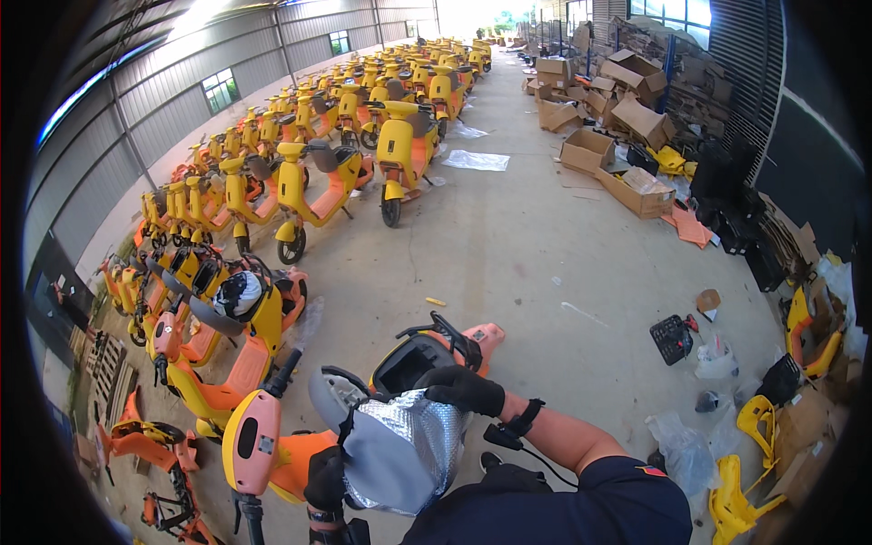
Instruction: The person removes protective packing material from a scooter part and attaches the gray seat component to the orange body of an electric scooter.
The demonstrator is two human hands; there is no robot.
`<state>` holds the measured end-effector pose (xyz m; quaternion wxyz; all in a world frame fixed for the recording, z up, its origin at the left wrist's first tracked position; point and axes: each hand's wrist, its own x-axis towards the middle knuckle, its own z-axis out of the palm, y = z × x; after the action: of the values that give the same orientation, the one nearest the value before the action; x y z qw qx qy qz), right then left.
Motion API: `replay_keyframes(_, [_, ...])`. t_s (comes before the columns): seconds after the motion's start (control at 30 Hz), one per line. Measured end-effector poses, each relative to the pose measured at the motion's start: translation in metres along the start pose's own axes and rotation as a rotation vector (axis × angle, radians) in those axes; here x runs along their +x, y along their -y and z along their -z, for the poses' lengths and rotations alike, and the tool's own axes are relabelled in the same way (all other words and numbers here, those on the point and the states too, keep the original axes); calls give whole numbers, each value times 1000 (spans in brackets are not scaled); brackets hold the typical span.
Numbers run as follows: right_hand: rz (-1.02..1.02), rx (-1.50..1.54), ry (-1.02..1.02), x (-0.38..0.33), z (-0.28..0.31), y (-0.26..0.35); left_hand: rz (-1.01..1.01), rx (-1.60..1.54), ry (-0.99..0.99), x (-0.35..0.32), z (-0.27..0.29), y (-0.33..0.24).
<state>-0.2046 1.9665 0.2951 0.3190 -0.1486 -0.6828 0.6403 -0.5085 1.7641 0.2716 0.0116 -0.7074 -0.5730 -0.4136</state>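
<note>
Both my hands wear black gloves and are on a silver foil bag (431, 431) with a smooth grey panel. My right hand (465, 391) is closed on its upper right edge. My left hand (325, 479) is closed at its lower left edge, though the fingertips are partly hidden. The bag is in front of me, over an orange-and-yellow electric scooter (304, 450). Beyond the bag, the scooter's black under-seat compartment (407, 363) lies uncovered, and its grey seat (329, 391) is tipped up. The pink handlebar head (252, 442) is to the left.
Another scooter (250, 363) stands close on the left, a patterned bundle (238, 293) on it. Rows of yellow scooters (313, 186) fill the far left. Cardboard boxes (636, 186), a black basket (670, 340), plastic bags (683, 445) and yellow body panels (731, 500) litter the right.
</note>
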Motion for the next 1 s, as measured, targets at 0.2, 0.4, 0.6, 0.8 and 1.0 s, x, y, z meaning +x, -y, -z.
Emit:
replay_keyframes(0.2, [106, -54, 104, -8, 9, 1, 350, -302, 128, 33, -13, -51])
replay_keyframes(0.4, [252, -87, 214, -9, 28, 25, 968, -877, 4, 38, -41, -58])
replay_keyframes(0.6, [83, 259, 360, -17, 44, -17, 694, -695, -204, 72, -46, -111])
replay_keyframes(0.8, [-278, 320, 573, -8, 67, -67, 897, -740, -479, 95, -60, -111])
replay_keyframes(1.0, [-388, 222, 983, 12, 28, -79, 1008, -530, -692, 47, -42, -84])
